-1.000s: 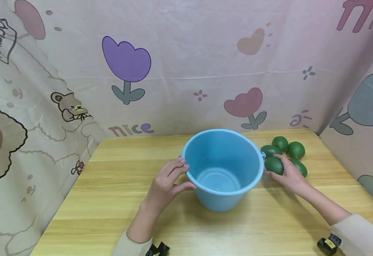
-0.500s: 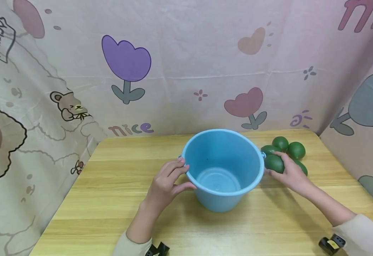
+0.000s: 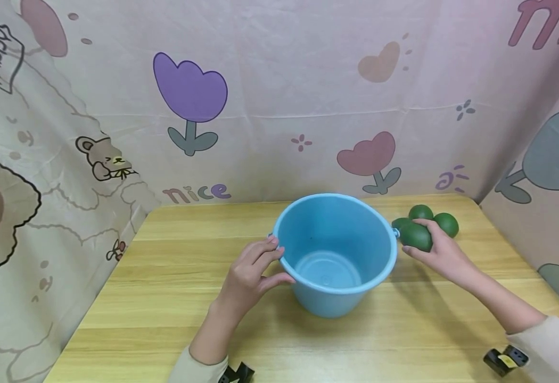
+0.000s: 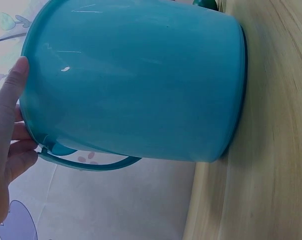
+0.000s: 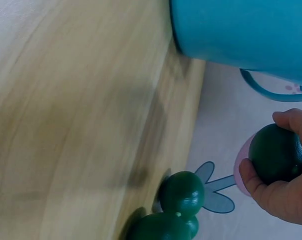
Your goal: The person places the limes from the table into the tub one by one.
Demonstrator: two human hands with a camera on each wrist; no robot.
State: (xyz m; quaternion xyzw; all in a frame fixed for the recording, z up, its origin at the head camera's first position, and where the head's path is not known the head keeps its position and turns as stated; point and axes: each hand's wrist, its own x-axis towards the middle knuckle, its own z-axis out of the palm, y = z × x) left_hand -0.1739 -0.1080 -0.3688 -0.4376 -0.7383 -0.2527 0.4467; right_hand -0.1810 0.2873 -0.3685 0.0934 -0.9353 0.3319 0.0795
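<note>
A light blue plastic bucket stands upright on the wooden table in the head view. My left hand grips its rim on the left side, thumb toward the front and fingers near the handle joint. To the right of the bucket, my right hand holds a dark green avocado between thumb and fingers. The right wrist view shows this avocado raised off the table, beside the bucket's handle. Behind it, other green avocados lie on the table, partly hidden by the hand.
The table has light wood grain. A printed cloth hangs behind it and along both sides. A black wrist camera sits at the right sleeve. The bucket's right handle joint is close to the held avocado.
My right hand has gripped the front avocado and lifted it upward and slightly right, over the others. The left hand and the bucket stay in place.
</note>
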